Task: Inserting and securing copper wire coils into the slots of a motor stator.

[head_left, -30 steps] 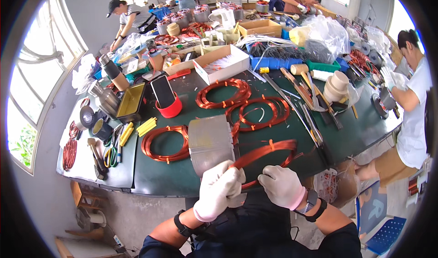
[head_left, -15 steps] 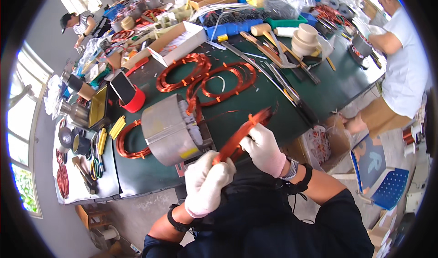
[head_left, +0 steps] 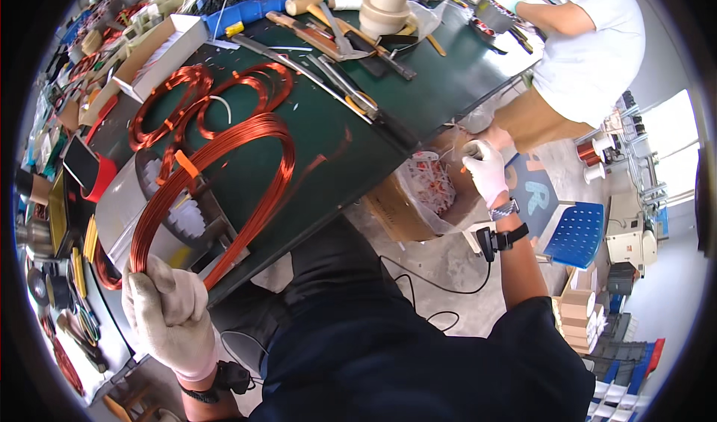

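Note:
My left hand (head_left: 170,310), in a white glove, is closed around the lower end of a copper wire coil (head_left: 250,132). The coil stands up as a long loop above the table edge, with an orange tie (head_left: 187,164) round its left side. Behind it is a metal stator core (head_left: 127,205) with white slot liners, partly hidden by the coil. Out to the right, my gloved right hand (head_left: 487,172) is closed beside a cardboard box (head_left: 399,211) lined with a plastic bag. A small orange piece (head_left: 464,169) shows at its fingertips. Red and white scraps (head_left: 427,183) lie in the bag.
More copper coils (head_left: 175,101) lie on the green table (head_left: 336,164). Behind them are a mallet (head_left: 305,4), other hand tools and beige rings (head_left: 384,11). A co-worker (head_left: 590,41) works at the right table end, near a blue chair (head_left: 573,231). A cable (head_left: 448,291) hangs below.
My hands have moved apart. The left has carried the coil leftward, where its loop now spreads open; the right has let go of it and swung right to the box. The view has turned right.

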`<action>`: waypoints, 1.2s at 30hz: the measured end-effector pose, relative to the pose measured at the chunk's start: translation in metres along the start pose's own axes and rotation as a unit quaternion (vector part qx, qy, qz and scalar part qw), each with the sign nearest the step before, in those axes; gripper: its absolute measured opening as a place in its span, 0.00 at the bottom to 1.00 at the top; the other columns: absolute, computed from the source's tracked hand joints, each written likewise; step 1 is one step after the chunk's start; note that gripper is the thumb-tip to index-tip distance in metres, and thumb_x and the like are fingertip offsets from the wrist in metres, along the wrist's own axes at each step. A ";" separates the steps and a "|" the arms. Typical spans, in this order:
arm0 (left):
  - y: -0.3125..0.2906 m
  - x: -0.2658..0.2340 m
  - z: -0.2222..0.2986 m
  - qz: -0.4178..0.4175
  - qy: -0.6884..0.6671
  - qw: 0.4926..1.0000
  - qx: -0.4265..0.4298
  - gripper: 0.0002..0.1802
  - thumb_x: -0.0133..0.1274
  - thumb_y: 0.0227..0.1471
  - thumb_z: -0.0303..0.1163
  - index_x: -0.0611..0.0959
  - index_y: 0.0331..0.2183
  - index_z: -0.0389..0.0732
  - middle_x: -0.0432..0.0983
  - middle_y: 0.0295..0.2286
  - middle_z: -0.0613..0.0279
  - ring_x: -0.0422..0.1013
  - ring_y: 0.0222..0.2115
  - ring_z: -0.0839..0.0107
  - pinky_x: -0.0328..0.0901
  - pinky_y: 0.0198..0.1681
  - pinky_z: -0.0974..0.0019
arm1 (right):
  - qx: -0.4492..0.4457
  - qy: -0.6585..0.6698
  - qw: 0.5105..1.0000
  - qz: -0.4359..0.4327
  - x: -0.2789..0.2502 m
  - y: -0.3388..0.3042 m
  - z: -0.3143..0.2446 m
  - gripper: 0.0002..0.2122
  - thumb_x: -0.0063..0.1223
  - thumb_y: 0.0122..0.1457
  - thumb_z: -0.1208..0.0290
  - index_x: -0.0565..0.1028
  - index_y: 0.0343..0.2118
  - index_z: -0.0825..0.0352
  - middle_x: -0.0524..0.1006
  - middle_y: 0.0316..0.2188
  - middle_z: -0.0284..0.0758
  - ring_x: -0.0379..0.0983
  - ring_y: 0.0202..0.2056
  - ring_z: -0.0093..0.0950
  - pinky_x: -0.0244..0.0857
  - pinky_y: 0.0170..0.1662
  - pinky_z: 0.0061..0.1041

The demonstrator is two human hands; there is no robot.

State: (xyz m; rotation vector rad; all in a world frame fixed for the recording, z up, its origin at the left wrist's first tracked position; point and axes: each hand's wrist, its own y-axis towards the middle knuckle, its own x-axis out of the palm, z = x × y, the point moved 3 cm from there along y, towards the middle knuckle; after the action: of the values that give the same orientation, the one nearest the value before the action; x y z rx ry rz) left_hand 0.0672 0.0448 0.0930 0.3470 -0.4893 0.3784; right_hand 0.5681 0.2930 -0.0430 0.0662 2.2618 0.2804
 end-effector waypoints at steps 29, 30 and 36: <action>-0.023 0.010 -0.008 -0.051 0.690 0.713 0.116 0.13 0.60 0.51 0.23 0.81 0.41 0.38 0.81 0.29 0.53 0.80 0.29 0.52 0.73 0.34 0.60 | -0.518 0.217 0.799 -0.217 0.076 -0.074 -0.374 0.16 0.66 0.53 0.72 0.81 0.47 0.60 0.74 0.26 0.30 0.75 0.24 0.32 0.70 0.27 0.30; -0.023 0.009 -0.005 -0.058 0.713 0.695 0.070 0.10 0.59 0.51 0.23 0.81 0.39 0.40 0.80 0.28 0.54 0.79 0.28 0.52 0.73 0.33 0.60 | -0.474 0.278 0.793 -0.262 0.074 -0.068 -0.375 0.12 0.66 0.57 0.72 0.82 0.44 0.62 0.77 0.27 0.33 0.77 0.25 0.36 0.71 0.28 0.32; -0.017 0.010 -0.007 -0.038 0.612 0.789 0.037 0.09 0.56 0.57 0.20 0.79 0.41 0.35 0.78 0.23 0.49 0.78 0.24 0.49 0.71 0.29 0.60 | -0.396 0.333 0.797 -0.310 0.064 -0.053 -0.383 0.13 0.70 0.52 0.77 0.83 0.41 0.70 0.82 0.34 0.42 0.81 0.31 0.33 0.73 0.35 0.26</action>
State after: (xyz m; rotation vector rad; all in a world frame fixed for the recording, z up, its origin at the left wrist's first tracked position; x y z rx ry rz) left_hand 0.0856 0.0357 0.0883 0.1346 0.8274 0.4637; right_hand 0.2380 0.1821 0.1377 -1.3817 2.4609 0.9755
